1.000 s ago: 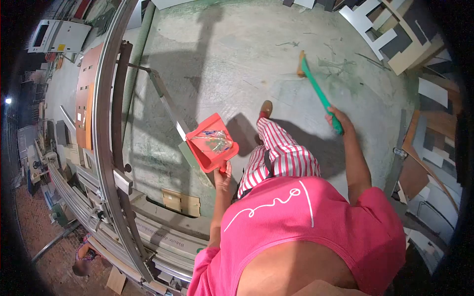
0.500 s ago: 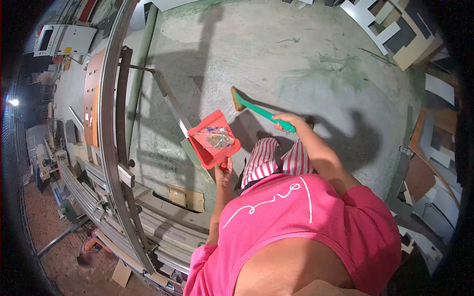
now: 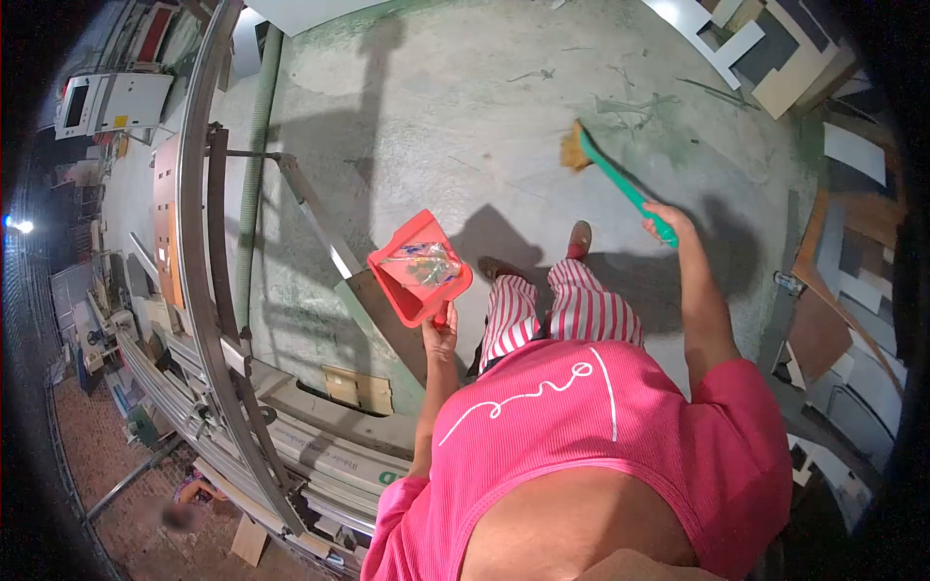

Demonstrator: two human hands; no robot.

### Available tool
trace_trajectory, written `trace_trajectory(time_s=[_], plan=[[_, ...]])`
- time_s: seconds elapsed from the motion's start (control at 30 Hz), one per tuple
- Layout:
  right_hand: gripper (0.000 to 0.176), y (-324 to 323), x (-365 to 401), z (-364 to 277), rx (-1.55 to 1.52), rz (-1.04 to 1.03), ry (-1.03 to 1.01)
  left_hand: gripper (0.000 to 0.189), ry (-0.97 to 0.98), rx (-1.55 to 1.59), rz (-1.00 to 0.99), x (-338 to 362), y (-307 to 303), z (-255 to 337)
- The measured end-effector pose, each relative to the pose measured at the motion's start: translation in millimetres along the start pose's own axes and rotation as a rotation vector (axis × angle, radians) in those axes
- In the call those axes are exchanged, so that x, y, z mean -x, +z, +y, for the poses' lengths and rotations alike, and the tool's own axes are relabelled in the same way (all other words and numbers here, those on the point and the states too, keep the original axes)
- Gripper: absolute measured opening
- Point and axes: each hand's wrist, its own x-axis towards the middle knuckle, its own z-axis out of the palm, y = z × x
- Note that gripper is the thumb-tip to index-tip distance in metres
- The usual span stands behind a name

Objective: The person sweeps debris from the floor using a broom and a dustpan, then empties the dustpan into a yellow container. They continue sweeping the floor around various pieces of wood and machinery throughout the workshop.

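My left hand is wrapped round the short handle of a red dustpan, held out in front of my left side. Crumpled clear plastic and small colored scraps lie inside the pan. Off to the right, my right hand grips the end of a green-handled brush. Its yellowish bristles point left, over the concrete floor and away from the dustpan. Both of my feet show on the floor between the two tools.
A metal rail frame runs along my left, with a ribbed hose beside it. Stacked board offcuts line the right side. More panels lie at the upper right. Another person is low at the left.
My right hand has swung right and farther out, carrying the brush away from the dustpan. The dustpan stays nearly in place in my left hand. More of my feet shows now.
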Motion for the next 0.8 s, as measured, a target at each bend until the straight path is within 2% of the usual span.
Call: trace_trajectory(time_s=[0.03,0.07,0.13,0.17,0.27,0.33,0.4,0.43,0.5,0.6,0.67,0.8], plan=[[0.05,-9.9,8.2,-4.8,0.012,0.056,-0.047,0.037,0.001,0.006,-0.003,1.9,4.3,-5.9],[0.05,-18.9,16.6,-7.7,0.014,0.056,-0.044,0.037,0.003,0.013,-0.006,3.8,8.4,-11.7],[0.04,-33.0,37.2,-9.0,0.097,0.057,-0.164,0.037,0.003,0.034,0.005,7.7,15.3,-22.6],[0.052,-37.5,47.2,-10.5,0.138,0.051,-0.155,0.037,0.0,0.054,0.014,9.4,18.7,-29.1],[0.056,-30.9,80.3,-8.6,0.205,0.113,-0.114,0.037,0.014,0.082,0.047,3.8,19.0,-49.5],[0.057,-33.5,80.3,-1.5,0.183,0.082,-0.04,0.035,0.019,0.076,0.051,1.4,22.0,-63.7],[0.058,-18.3,84.2,2.7,0.169,-0.183,0.039,0.032,0.037,0.112,0.102,-2.0,23.6,-78.9],[0.058,-12.4,78.4,2.5,0.174,-0.182,0.041,0.03,0.049,0.135,0.119,-3.0,25.6,-86.9],[0.059,1.5,56.1,2.9,0.193,-0.366,0.193,0.03,0.032,0.197,0.118,-5.6,28.8,-101.4],[0.061,23.1,33.8,-0.7,0.324,-0.436,0.217,0.032,0.013,0.273,0.114,-8.0,30.7,-118.7],[0.061,14.1,-0.4,7.5,0.402,-0.435,0.227,0.032,0.005,0.296,0.111,-8.4,28.3,-129.0],[0.061,-14.5,-7.4,-4.7,0.5,-0.433,0.242,0.034,0.031,0.242,0.127,-8.5,35.4,-144.1]])
